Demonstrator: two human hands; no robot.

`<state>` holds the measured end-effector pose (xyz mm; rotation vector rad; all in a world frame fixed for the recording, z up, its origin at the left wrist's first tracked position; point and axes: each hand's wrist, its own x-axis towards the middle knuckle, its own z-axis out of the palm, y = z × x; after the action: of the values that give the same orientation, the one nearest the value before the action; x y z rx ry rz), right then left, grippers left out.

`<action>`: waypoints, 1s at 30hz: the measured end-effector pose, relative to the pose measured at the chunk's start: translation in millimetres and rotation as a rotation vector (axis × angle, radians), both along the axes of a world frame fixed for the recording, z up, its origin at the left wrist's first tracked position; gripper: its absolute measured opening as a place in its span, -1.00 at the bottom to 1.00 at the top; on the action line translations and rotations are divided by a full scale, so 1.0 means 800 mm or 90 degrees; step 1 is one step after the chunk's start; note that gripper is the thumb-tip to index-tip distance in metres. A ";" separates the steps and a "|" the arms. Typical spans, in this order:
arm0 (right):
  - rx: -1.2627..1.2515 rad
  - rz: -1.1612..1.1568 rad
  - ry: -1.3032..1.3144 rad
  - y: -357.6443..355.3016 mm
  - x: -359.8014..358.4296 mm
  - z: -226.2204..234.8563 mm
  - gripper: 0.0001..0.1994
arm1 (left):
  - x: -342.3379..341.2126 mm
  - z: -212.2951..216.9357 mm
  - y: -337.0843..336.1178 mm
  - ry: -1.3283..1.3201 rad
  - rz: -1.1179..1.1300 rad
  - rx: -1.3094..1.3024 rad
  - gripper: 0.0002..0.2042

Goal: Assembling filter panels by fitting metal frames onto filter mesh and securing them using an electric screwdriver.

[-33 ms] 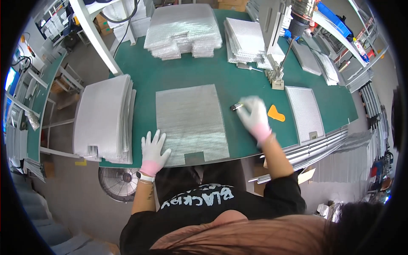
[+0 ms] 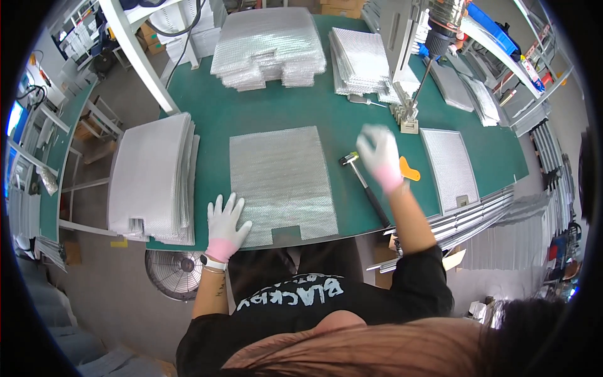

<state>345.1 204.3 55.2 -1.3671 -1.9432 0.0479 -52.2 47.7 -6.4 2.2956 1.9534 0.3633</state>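
Observation:
A silver mesh sheet (image 2: 281,179) with a notch in its near edge lies flat on the green table in front of me. My left hand (image 2: 227,221), in a white glove with a pink cuff, rests with fingers spread on the sheet's near left edge. Right of the sheet lies a hammer (image 2: 372,198) with a black handle and a small double-faced head. Just beyond its handle is my gloved right hand (image 2: 379,156), slightly blurred, with curled fingers apart from the thumb and nothing visible in them. Beside it lies a yellow scraper (image 2: 409,169).
Stacked mesh sheets stand at the left (image 2: 151,179), far middle (image 2: 270,44) and far right (image 2: 359,60). A framed mesh panel (image 2: 450,166) lies at the right. Behind it rises a drill-like machine (image 2: 443,28) on a stand. A screwdriver (image 2: 364,100) lies near its base.
My right hand has moved up and slightly right, away from the hammer, whose handle now shows on the table. My left hand stays on the sheet's edge.

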 end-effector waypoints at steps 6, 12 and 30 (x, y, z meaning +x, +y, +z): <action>-0.106 -0.086 0.226 0.271 0.082 -0.026 -0.22 | 0.019 -0.010 0.043 -0.021 -0.046 0.010 -0.37; -0.166 -0.039 0.130 0.313 0.058 -0.004 -0.21 | 0.019 -0.005 0.037 -0.014 -0.032 0.032 -0.40; -0.418 -0.131 -0.182 0.296 0.095 0.048 -0.15 | 0.019 -0.008 0.037 -0.026 -0.021 0.013 -0.40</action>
<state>421.2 441.0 93.3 -2.0901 -2.1008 0.4472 -36.9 77.4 -12.7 2.3111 1.8991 0.4248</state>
